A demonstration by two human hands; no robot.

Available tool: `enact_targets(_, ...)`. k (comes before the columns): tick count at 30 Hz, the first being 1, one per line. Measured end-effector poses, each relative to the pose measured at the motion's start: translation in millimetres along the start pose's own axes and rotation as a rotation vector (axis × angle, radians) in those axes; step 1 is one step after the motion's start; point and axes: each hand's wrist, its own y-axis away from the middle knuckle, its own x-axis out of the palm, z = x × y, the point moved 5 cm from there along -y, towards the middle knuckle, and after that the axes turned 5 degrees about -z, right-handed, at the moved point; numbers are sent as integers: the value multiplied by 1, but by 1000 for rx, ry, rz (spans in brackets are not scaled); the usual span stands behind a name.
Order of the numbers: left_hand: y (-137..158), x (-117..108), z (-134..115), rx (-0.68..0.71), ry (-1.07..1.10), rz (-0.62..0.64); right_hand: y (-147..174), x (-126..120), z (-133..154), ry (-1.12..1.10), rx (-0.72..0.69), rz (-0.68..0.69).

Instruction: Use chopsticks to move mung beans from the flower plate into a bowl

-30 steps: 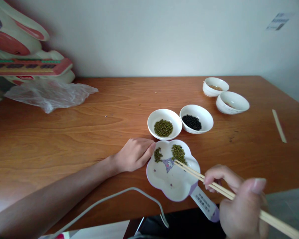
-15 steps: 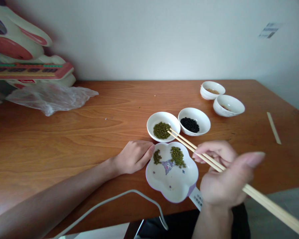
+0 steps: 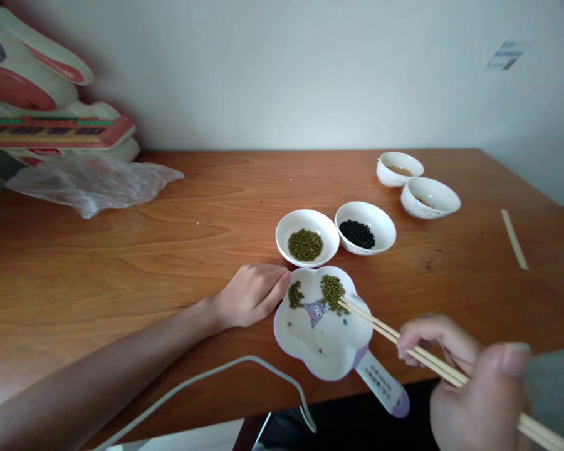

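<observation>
My right hand [image 3: 470,369] is closed around a pair of wooden chopsticks [image 3: 395,335]. Their tips touch the larger heap of green mung beans [image 3: 333,292] in a white flower-shaped dish [image 3: 329,360] with a purple rim and a handle. A smaller cluster of the beans [image 3: 296,295] sits at the dish's upper left. My left hand [image 3: 254,294] lies on the table, fingers curled, thumb and forefinger pinching the dish's left rim; its fingertips are partly hidden. Just behind the dish stands a white bowl [image 3: 329,233] of mung beans, beside a bowl [image 3: 384,228] of black beans.
Two more white bowls [image 3: 444,199] [image 3: 390,161] with small contents stand at the back right. A pale wooden strip [image 3: 514,239] lies at the right. A plastic bag [image 3: 94,188] and a toy keyboard [image 3: 51,133] are at the left. A white cable [image 3: 207,374] curves along the front edge.
My right hand has moved right and toward me. The chopstick tips have gone from the mung bean bowl to the beans in the dish. My left hand stays at the rim.
</observation>
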Motion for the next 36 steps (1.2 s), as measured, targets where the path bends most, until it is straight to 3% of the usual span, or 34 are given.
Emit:
enact_targets(3, 0, 0, 0, 3, -2, 0, 4, 6, -5, -67, 28, 70)
enact_targets(7, -1, 0, 0, 2, -3, 2, 12, 19, 4, -170, 157, 36)
enact_targets(15, -1, 1, 0, 7, 1, 1, 15, 35, 18, -226, 250, 100)
enact_targets(36, 0, 1, 1, -7, 11, 5, 12, 43, 24, -245, 211, 110)
